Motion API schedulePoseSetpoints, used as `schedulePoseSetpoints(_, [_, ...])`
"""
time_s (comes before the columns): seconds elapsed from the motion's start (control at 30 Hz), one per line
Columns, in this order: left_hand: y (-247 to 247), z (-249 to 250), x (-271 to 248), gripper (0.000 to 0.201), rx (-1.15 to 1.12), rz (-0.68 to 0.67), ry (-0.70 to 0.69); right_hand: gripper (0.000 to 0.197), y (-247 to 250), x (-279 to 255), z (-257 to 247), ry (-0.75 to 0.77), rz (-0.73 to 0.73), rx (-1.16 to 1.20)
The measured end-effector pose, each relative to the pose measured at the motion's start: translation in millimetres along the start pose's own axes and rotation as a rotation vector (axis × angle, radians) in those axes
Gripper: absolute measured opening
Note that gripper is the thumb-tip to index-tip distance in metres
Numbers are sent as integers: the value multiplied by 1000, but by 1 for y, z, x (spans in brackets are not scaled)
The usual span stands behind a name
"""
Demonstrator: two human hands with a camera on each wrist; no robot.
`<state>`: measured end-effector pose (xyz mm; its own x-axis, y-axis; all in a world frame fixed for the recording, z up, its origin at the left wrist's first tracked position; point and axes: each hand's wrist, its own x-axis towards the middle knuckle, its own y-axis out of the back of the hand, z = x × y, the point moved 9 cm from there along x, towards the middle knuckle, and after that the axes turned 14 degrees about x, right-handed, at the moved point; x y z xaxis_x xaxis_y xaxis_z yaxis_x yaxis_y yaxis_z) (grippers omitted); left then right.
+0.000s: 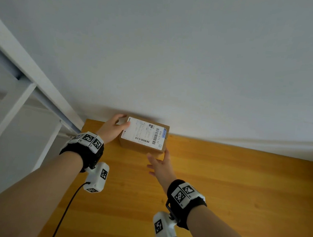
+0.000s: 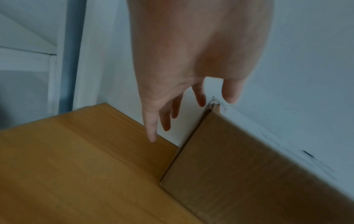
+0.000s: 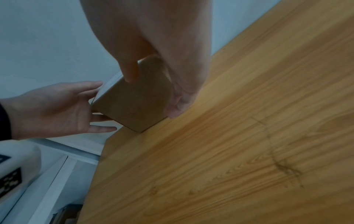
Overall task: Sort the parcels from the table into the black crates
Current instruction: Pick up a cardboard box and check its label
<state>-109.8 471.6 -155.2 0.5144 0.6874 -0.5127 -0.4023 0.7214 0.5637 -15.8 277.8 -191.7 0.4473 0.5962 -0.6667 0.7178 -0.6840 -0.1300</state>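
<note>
Plain indoor room, likely a home or small office corner: wooden table pushed against a bare white wall, white metal frame at left, one labelled cardboard parcel on the table

White wall and white metal frame behind.

A single brown cardboard parcel lies flat on the wooden table, at its far left corner just beside the white wall. A white shipping label with barcodes covers most of its top face. Its lid is closed and its sides are plain.
</note>
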Motion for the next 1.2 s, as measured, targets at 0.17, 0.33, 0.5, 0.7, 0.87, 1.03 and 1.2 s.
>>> schedulePoseSetpoints(0.17, [0, 3, 1, 45, 24, -37, -3, 73, 2, -3, -2, -18, -5, 50])
schedulePoseSetpoints(0.33, [-12, 12, -9, 42, 190, -154, -54, 77, 6, -10, -1, -41, -19, 62])
schedulePoseSetpoints(0.5, [-29, 28, -25, 59, 326, -265, -90, 97, 10, -19, -1, -42, -42, 76])
schedulePoseSetpoints(0.7, [-44, 52, -56, 66, 290, -266, -146, 107, 31, -35, -26, 93, 19, 114])
schedulePoseSetpoints(0.87, [-65, 82, -96, 66, 215, -220, -210, 102, 60, -68, -51, 190, 27, 136])
schedulePoseSetpoints(1.03, [-87, 121, -146, 61, 141, -171, -267, 102, 98, -113, -75, 302, 11, 196])
schedulePoseSetpoints(1.2, [-113, 168, -209, 61, 105, -111, -353, 95, 143, -167, -96, 423, -51, 263])
